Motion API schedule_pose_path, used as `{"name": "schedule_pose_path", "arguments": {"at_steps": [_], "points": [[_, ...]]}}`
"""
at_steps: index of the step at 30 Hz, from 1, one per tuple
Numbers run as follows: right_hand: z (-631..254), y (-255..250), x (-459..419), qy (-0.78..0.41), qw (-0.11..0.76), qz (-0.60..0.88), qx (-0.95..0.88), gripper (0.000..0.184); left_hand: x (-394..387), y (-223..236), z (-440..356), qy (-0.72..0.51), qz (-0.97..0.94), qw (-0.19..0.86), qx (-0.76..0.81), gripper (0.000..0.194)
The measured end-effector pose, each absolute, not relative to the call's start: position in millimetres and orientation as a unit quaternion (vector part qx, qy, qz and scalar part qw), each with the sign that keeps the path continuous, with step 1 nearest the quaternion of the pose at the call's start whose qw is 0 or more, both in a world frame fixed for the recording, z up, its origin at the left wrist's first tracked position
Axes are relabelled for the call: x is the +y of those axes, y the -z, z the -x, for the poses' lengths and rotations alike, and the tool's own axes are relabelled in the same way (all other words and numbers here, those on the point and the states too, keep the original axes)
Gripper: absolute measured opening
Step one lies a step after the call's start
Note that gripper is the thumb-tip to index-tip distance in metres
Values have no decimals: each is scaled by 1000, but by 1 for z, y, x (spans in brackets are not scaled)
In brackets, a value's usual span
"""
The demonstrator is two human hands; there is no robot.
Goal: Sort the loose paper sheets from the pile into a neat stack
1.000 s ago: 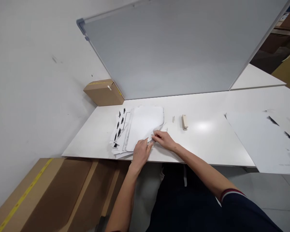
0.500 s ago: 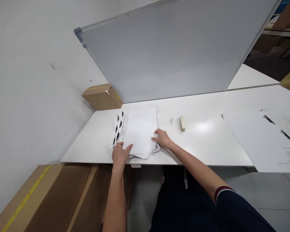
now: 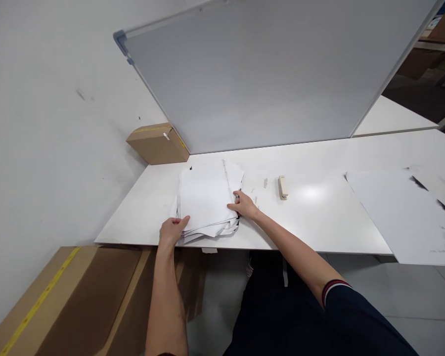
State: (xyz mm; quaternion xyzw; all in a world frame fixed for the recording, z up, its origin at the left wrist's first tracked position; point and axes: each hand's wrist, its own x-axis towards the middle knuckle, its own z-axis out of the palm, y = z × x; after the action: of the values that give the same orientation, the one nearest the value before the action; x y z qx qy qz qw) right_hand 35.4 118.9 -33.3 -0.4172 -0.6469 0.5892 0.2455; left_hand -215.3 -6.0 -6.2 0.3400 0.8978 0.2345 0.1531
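An uneven stack of white paper sheets (image 3: 205, 193) lies on the white table near its front edge. My left hand (image 3: 172, 230) grips the stack's lower left edge, thumb on top and fingers at the side. On the right edge, my right hand (image 3: 243, 204) is closed on the sheets, thumb and forefinger pinching them. Sheets fan out crookedly along the near side, and dark marks peek out at the right edge. How many sheets each hand holds is hidden. A beige stapler (image 3: 283, 188) lies to the right of the stack.
A whiteboard (image 3: 267, 74) leans behind the table (image 3: 311, 222). One cardboard box (image 3: 159, 144) stands at the back left corner; larger cartons (image 3: 77, 301) sit below at left. Big printed sheets (image 3: 400, 212) cover the right end, overhanging the front edge.
The top sheets have shifted left over the black-printed sheets, covering most of their dark figures. My left hand has moved left with them; my right hand has moved slightly left and away from me.
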Motion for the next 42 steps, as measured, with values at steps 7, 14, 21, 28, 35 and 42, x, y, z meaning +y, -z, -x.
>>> {"name": "schedule_pose_path", "arguments": {"at_steps": [7,14,21,28,35,42], "points": [[-44,27,107,-603,246,429,-626,57,-14,-28,184,-280,-429,24,859,27],[-73,12,113,-655,247,447,-557,64,-22,-53,121,-564,-427,159,689,38],[-110,1,103,-799,120,364,-464,55,-42,-43,66,-697,-329,361,525,28],[-144,22,56,-897,102,219,-369,37,-51,-37,15,-664,-324,570,358,16],[-216,24,39,-775,276,440,-359,31,-49,-38,41,-483,-507,375,607,23],[-272,23,42,-422,228,679,-556,28,4,-15,109,-228,-645,59,727,41]]}}
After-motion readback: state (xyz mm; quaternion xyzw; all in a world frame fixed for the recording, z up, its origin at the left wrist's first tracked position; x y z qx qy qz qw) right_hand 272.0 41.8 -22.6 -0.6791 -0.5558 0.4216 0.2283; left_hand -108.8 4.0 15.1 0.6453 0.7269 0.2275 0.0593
